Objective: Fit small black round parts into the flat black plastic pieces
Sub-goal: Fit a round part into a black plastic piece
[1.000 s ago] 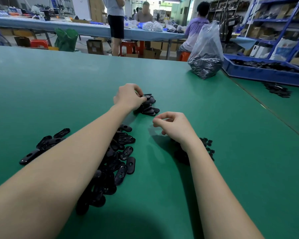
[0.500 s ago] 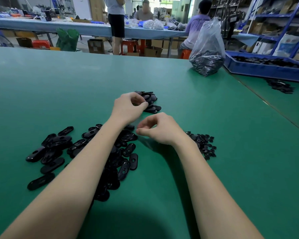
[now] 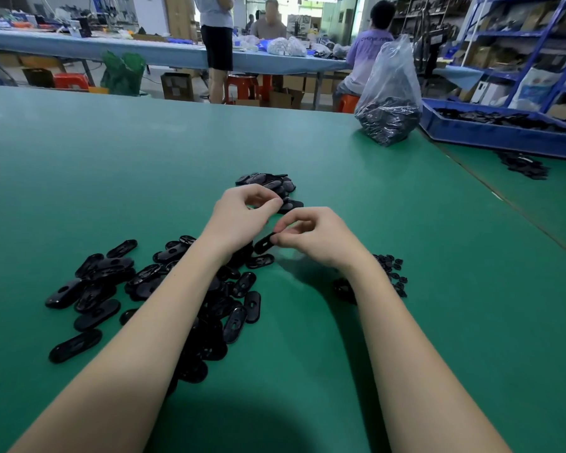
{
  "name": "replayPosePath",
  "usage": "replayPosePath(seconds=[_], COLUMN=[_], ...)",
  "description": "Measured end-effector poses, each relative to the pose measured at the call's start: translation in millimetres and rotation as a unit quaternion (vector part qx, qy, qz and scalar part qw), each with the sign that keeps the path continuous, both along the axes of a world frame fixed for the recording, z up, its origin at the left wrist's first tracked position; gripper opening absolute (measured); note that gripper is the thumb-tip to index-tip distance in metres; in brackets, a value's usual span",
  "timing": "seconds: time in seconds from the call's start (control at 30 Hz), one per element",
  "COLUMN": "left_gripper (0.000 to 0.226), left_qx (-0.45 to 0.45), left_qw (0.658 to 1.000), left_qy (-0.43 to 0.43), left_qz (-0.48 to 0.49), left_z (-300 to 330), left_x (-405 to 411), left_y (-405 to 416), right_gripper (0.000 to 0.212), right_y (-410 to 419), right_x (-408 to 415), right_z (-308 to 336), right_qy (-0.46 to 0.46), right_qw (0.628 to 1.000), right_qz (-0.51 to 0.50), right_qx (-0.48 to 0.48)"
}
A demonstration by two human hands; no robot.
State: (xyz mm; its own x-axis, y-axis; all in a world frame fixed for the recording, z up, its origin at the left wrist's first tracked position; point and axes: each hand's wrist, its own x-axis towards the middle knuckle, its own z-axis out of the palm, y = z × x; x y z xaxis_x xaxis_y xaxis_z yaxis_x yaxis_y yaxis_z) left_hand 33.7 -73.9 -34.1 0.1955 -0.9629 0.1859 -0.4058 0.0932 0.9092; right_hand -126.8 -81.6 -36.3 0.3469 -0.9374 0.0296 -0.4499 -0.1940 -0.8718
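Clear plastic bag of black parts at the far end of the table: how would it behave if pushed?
The plastic bag probably slumps rather than slides: its film is thin and crinkled. Its bottom bulges with parts, so it is likely heavy and unlikely to tip.

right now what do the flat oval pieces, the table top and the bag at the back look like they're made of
Flat oval pieces: hard black plastic, likely moulded; glossy highlights on the rims. Table top: green matte mat, perhaps rubber or vinyl; even, soft sheen with no glare. Bag: thin clear plastic film; crinkled, see-through, dark parts showing inside.
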Motion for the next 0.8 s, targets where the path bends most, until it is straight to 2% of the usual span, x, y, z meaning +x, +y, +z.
replayPosePath(seconds=[0.13,0.27,0.4,0.47,0.57,0.63,0.8], left_gripper=[0.008,0.011,0.022,0.027,0.024,0.022,0.025], left_qx=[0.072,0.153,0.172,0.171,0.159,0.147,0.136], left_qw=[0.990,0.944,0.924,0.927,0.940,0.940,0.930], left_qy=[0.093,0.241,0.299,0.300,0.283,0.292,0.330], left_qz=[-0.073,-0.165,-0.166,-0.145,-0.108,-0.094,-0.090], left_z=[5,6,2,0,-2,-2,0], left_x=[-5,-8,-10,-11,-11,-11,-11], left_y=[2,5,4,2,2,3,6], right_gripper=[0.010,0.005,0.004,0.003,0.004,0.008,0.010], right_y=[-1,-3,-7,-10,-11,-7,-3], right_x=[-17,-29,-37,-43,-50,-48,-42], right_z=[7,12,14,17,21,23,22], right_qy=[-0.101,-0.116,-0.018,0.099,0.270,0.312,0.333], right_qw=[0.993,0.990,0.996,0.990,0.958,0.944,0.935], right_qz=[-0.065,-0.082,-0.083,-0.091,-0.098,-0.105,-0.120], right_qx=[-0.007,-0.019,-0.032,-0.035,-0.016,0.004,0.002])
